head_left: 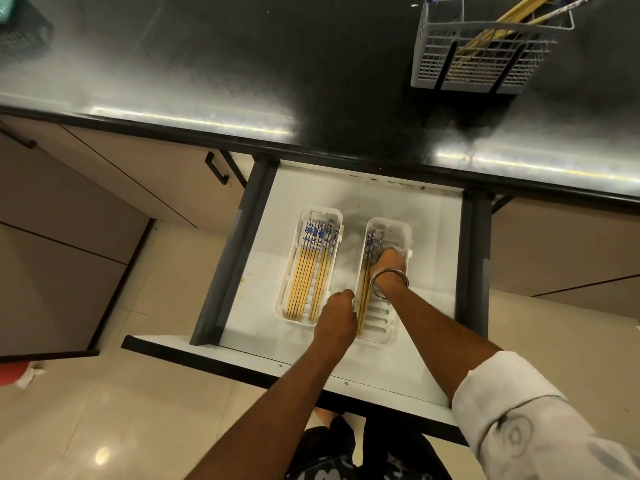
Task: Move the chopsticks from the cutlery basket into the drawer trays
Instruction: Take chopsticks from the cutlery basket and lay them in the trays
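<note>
The drawer [429, 244] stands open below the counter with two white trays in it. The left tray [282, 303] holds several yellow chopsticks [304, 278] with blue-patterned tops. A few more chopsticks [363, 292] lie along the left side of the right tray [379, 322]. My right hand [388, 263], a bangle on its wrist, is down in that tray, closed on them near their patterned tops. My left hand [337, 311] has its fingers curled at their thin lower part by the tray's left rim. The grey cutlery basket [433, 64] on the counter, far right, holds more chopsticks [512, 13].
The black counter [242, 64] runs across the top, its front edge overhanging the drawer. A dark mesh container [24, 32] sits at its far left. Cabinet fronts with black handles [216, 169] flank the drawer. A red object [10, 374] lies on the tiled floor at left.
</note>
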